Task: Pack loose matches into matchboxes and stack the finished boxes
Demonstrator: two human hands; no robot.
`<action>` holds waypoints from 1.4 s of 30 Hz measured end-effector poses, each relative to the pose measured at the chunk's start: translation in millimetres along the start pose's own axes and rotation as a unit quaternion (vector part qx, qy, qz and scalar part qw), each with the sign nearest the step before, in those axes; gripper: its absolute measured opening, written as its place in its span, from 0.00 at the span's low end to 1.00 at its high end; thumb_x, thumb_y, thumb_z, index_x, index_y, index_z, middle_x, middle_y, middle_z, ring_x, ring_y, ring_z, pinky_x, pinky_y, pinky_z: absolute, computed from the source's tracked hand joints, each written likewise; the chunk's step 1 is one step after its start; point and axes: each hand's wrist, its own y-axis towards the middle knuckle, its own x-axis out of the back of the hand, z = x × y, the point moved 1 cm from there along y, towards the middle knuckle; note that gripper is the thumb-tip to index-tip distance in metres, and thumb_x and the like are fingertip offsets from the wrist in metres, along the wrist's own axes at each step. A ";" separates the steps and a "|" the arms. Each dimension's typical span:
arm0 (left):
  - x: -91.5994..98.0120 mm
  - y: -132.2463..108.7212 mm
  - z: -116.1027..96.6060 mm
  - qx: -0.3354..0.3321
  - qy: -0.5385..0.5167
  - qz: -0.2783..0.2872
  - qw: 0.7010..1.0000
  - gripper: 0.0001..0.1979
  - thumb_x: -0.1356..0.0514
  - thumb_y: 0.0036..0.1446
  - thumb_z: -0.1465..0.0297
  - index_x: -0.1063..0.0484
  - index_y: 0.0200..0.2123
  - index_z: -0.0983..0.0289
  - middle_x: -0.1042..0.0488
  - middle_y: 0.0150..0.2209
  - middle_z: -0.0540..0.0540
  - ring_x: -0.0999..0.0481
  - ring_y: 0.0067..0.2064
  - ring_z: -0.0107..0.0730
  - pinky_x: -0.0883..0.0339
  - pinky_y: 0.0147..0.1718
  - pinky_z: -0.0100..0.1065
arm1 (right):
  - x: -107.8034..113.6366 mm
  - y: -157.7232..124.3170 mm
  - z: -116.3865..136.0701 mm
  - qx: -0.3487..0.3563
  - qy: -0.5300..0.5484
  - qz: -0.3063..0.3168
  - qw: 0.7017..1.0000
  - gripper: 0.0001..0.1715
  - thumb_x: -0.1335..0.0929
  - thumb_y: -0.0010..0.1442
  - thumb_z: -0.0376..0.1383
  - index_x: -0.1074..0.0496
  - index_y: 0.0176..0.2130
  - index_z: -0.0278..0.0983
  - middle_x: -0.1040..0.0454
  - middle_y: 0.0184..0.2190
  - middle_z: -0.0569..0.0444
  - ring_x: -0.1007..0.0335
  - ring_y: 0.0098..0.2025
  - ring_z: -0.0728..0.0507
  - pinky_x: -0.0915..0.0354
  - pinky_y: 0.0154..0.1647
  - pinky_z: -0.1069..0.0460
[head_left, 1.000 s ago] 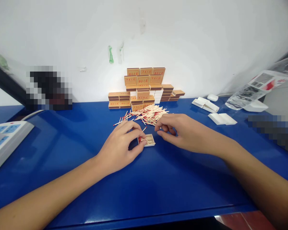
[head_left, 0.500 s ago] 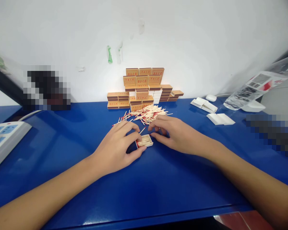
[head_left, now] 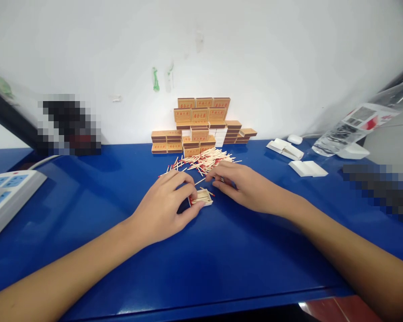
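Observation:
My left hand (head_left: pixel 169 203) holds a small open matchbox tray (head_left: pixel 208 202) on the blue table, its thumb along the near side and its fingers over the left end. Matches (head_left: pixel 199 197) with red heads lie inside the tray. A single match (head_left: pixel 211 193) rests at the tray's far right edge, its head sticking out. My right hand (head_left: pixel 238 181) hovers just beyond the tray, fingers curled and thumb apart from the index finger. Its index fingertip is at the end of a loose match (head_left: pixel 200 181); whether it touches is unclear. Behind lies a heap of matches (head_left: pixel 211 160).
Stacked matchboxes (head_left: pixel 199 115) stand against the white wall. White folded card pieces (head_left: pixel 308 168), a white earphone case (head_left: pixel 294 139) and a leaning plastic bottle (head_left: pixel 342 127) are at right. A power strip (head_left: pixel 23 190) lies at left; the blue table (head_left: pixel 201 268) extends in front.
My right hand has shifted slightly left and away from the tray, toward the loose match. A match formerly by its thumb now lies at the tray's edge. My left hand keeps its hold.

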 end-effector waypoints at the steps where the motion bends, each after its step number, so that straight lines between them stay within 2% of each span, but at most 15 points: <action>1: 0.1 -0.3 -0.3 0.001 -0.002 0.003 1.000 0.08 0.39 0.69 0.69 0.24 0.37 0.64 0.23 0.45 0.58 0.25 0.47 0.41 0.30 0.55 0.48 | -0.6 -0.1 -1.2 0.017 0.013 0.010 1.000 0.14 0.37 0.73 0.29 0.25 0.51 0.39 0.27 0.43 0.49 0.31 0.44 0.42 0.36 0.46 0.48; 2: 0.1 -0.7 -0.6 0.003 -0.004 0.007 1.000 0.07 0.40 0.69 0.71 0.24 0.37 0.63 0.23 0.46 0.57 0.25 0.47 0.41 0.31 0.55 0.49 | -1.3 -0.2 -1.9 0.032 0.024 0.023 0.999 0.17 0.38 0.73 0.28 0.26 0.54 0.40 0.28 0.46 0.49 0.31 0.47 0.42 0.35 0.48 0.47; 4: 0.1 -1.0 -1.1 0.008 -0.010 0.013 1.000 0.06 0.40 0.67 0.73 0.23 0.36 0.63 0.23 0.45 0.57 0.26 0.47 0.40 0.32 0.56 0.49 | -2.3 -0.4 -1.9 0.048 0.036 0.041 0.997 0.19 0.39 0.73 0.28 0.25 0.55 0.41 0.30 0.47 0.48 0.31 0.48 0.41 0.35 0.50 0.46; 7: 0.5 -0.2 -1.3 0.018 -0.019 0.016 1.000 0.06 0.40 0.67 0.72 0.24 0.37 0.63 0.23 0.45 0.56 0.26 0.48 0.41 0.32 0.56 0.48 | -0.4 -0.8 0.2 0.041 0.028 0.048 0.998 0.13 0.36 0.73 0.31 0.24 0.50 0.40 0.31 0.47 0.48 0.31 0.48 0.41 0.35 0.50 0.46; 10: 1.2 1.0 -1.0 0.031 -0.026 0.025 0.999 0.04 0.37 0.66 0.68 0.23 0.41 0.62 0.23 0.46 0.56 0.25 0.48 0.42 0.31 0.55 0.48 | 4.5 -1.9 0.1 0.008 0.003 0.052 0.999 0.07 0.33 0.71 0.33 0.24 0.45 0.39 0.31 0.46 0.49 0.32 0.46 0.41 0.35 0.47 0.46; 12: 1.5 1.3 -0.1 0.040 -0.018 0.034 0.998 0.10 0.34 0.64 0.64 0.24 0.46 0.62 0.23 0.47 0.57 0.25 0.49 0.44 0.31 0.55 0.50 | 7.0 -2.7 -2.2 -0.005 -0.001 0.061 0.998 0.05 0.33 0.72 0.34 0.25 0.43 0.38 0.31 0.45 0.49 0.32 0.44 0.41 0.35 0.46 0.46; 14: 1.5 1.2 1.1 0.043 -0.002 0.043 0.998 0.13 0.33 0.63 0.62 0.23 0.47 0.62 0.23 0.48 0.58 0.25 0.50 0.46 0.31 0.55 0.51 | 6.8 -2.5 -4.9 -0.009 -0.001 0.067 0.998 0.08 0.34 0.74 0.36 0.27 0.42 0.38 0.30 0.44 0.48 0.32 0.43 0.41 0.35 0.45 0.46; 19: 2.1 0.6 1.5 0.040 0.006 0.053 0.998 0.11 0.33 0.63 0.63 0.23 0.44 0.62 0.23 0.44 0.57 0.25 0.46 0.45 0.30 0.52 0.50 | -3.0 5.9 -8.3 -0.012 -0.020 0.028 0.999 0.09 0.37 0.75 0.36 0.31 0.41 0.37 0.30 0.43 0.47 0.33 0.45 0.40 0.36 0.48 0.45; 24: 3.1 0.1 0.6 0.041 -0.012 0.051 0.998 0.10 0.34 0.63 0.64 0.25 0.45 0.63 0.21 0.42 0.55 0.23 0.45 0.44 0.29 0.50 0.48 | -1.2 9.0 -0.7 -0.019 -0.009 0.000 1.000 0.09 0.37 0.75 0.35 0.33 0.39 0.38 0.29 0.41 0.49 0.33 0.41 0.41 0.37 0.43 0.46; 27: 3.4 -0.2 2.0 0.061 -0.022 0.051 0.997 0.15 0.31 0.61 0.64 0.27 0.48 0.62 0.20 0.40 0.53 0.22 0.44 0.43 0.29 0.49 0.48 | 3.5 4.5 14.3 -0.002 0.011 -0.015 1.000 0.09 0.37 0.75 0.36 0.31 0.40 0.39 0.28 0.41 0.50 0.33 0.42 0.42 0.37 0.43 0.48; 31: 3.8 0.1 3.1 0.079 -0.028 0.067 0.994 0.16 0.31 0.61 0.63 0.30 0.47 0.60 0.21 0.42 0.52 0.23 0.44 0.43 0.28 0.48 0.48 | -1.6 0.3 31.8 0.012 -0.011 0.007 1.000 0.07 0.35 0.74 0.35 0.28 0.43 0.38 0.29 0.45 0.48 0.31 0.43 0.42 0.36 0.43 0.48; 38: 3.1 -0.6 4.1 0.078 -0.032 0.065 0.994 0.19 0.30 0.60 0.63 0.31 0.50 0.59 0.20 0.43 0.53 0.22 0.46 0.44 0.28 0.51 0.49 | 1.0 -1.0 27.5 -0.001 0.042 0.030 0.999 0.04 0.30 0.71 0.37 0.24 0.43 0.39 0.29 0.40 0.53 0.31 0.40 0.45 0.37 0.40 0.49; 42: 1.9 -0.4 3.6 0.061 -0.035 0.067 0.995 0.19 0.31 0.61 0.64 0.32 0.51 0.59 0.20 0.43 0.53 0.22 0.46 0.44 0.28 0.50 0.48 | 2.8 -0.9 26.4 0.007 0.039 0.049 0.998 0.04 0.30 0.70 0.33 0.23 0.42 0.38 0.29 0.41 0.52 0.31 0.40 0.45 0.37 0.40 0.49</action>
